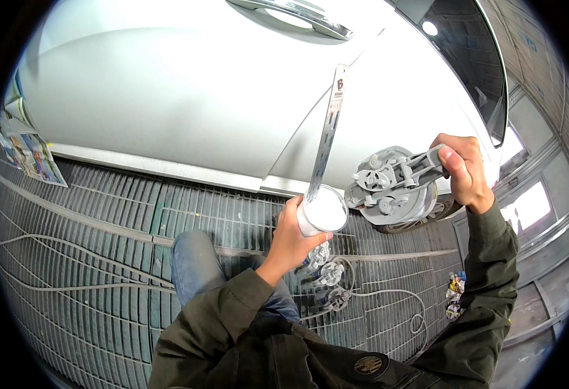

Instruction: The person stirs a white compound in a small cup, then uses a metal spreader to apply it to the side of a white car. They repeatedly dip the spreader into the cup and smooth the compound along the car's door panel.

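My left hand (pixel 289 241) is wrapped round a clear cup (pixel 324 209) of white paint, held upright in front of the car door. A flat, marked mixing stick (pixel 330 129) stands in the cup, tilted, its top well above the rim. To the right, my right hand (pixel 467 170) grips the end of a grey, paint-coated tool with round discs and levers (pixel 391 185), resembling a suction-cup lifter. Its discs are close to the lower body panel; I cannot tell whether they touch it.
A white car (pixel 155 84) with a chrome door handle (pixel 297 19) fills the far side. Spray guns (pixel 328 275) are below my left hand, near a hose (pixel 388 294) on the grated floor (pixel 96 246). Printed masking paper (pixel 33 152) hangs at left. Colourful crumpled items (pixel 455 293) lie right.
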Motion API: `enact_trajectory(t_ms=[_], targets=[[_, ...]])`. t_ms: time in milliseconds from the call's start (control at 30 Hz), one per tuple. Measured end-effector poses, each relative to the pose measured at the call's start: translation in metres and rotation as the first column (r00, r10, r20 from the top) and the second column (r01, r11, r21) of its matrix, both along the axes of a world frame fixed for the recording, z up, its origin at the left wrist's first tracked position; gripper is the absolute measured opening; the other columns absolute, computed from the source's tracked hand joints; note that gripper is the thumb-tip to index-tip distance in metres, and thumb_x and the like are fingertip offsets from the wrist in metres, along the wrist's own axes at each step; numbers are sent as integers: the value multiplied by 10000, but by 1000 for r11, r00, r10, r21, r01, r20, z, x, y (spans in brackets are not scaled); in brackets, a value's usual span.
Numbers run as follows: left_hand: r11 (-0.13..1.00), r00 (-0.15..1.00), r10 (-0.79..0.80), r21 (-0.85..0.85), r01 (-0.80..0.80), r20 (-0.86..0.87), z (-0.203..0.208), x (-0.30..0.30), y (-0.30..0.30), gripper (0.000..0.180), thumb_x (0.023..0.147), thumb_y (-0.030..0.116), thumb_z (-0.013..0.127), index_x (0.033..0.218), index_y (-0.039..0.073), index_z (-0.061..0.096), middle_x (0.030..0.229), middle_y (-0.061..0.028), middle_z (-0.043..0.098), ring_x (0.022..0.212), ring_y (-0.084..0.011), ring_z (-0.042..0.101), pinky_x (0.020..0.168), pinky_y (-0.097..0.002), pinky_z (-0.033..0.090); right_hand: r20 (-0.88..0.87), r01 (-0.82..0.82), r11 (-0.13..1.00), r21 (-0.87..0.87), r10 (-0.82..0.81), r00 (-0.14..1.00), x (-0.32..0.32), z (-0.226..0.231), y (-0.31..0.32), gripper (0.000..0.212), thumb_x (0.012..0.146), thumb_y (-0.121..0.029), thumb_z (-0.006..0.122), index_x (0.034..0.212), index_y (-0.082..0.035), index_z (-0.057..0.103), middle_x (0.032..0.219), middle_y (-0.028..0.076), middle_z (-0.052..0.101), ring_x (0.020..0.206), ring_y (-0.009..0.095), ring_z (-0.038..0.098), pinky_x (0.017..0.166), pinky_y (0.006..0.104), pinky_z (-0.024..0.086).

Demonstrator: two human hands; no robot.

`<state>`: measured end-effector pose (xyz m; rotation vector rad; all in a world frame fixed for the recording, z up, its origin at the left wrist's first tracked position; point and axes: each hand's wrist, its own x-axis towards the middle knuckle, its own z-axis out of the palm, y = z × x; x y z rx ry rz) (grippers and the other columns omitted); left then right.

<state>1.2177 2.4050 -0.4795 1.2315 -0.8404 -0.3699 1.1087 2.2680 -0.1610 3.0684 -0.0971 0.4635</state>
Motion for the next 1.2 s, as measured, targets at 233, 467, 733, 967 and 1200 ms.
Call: enact_trajectory(t_ms=[233,467,733,967,1200], targets=[[1000,998,-8,-25,7,-56,-2,-1,0,859,695,185,853,1357,-36,351,1270,-190,517,1202,-295,506,1018,-402,410,46,-75,996,41,74,996,5,-1,4,549,942,-441,413,629,8,446,509,81,330,465,196,343,479,352,294],[999,996,-10,-38,7,-88,-3,-1,-3,898,684,266,854,1363,-52,360,1270,-258,512,1200,-399,487,1012,-466,395,32,-70,996,46,69,997,4,0,2,527,942,-418,418,643,14,455,522,89,332,479,210,349,494,356,300],[1000,996,-6,-26,4,-91,3,-1,-4,894,679,251,855,1361,-54,365,1272,-260,514,1197,-398,489,1009,-466,396,25,-78,996,35,77,997,5,2,3,503,941,-391,415,656,21,459,529,102,326,485,226,348,507,365,303],[1000,996,-1,-14,0,-92,0,-3,-9,896,676,255,857,1362,-47,366,1272,-255,516,1198,-393,488,1013,-463,394,12,-68,997,37,68,998,6,3,1,498,938,-387,413,659,22,470,526,96,335,483,220,348,502,363,299],[1000,996,-14,2,14,-93,-2,-5,-11,900,676,267,860,1365,-30,363,1291,-244,503,1216,-391,471,1021,-463,393,-16,-71,997,5,71,997,6,6,5,482,928,-371,405,658,23,465,528,108,343,482,241,365,507,375,305]])
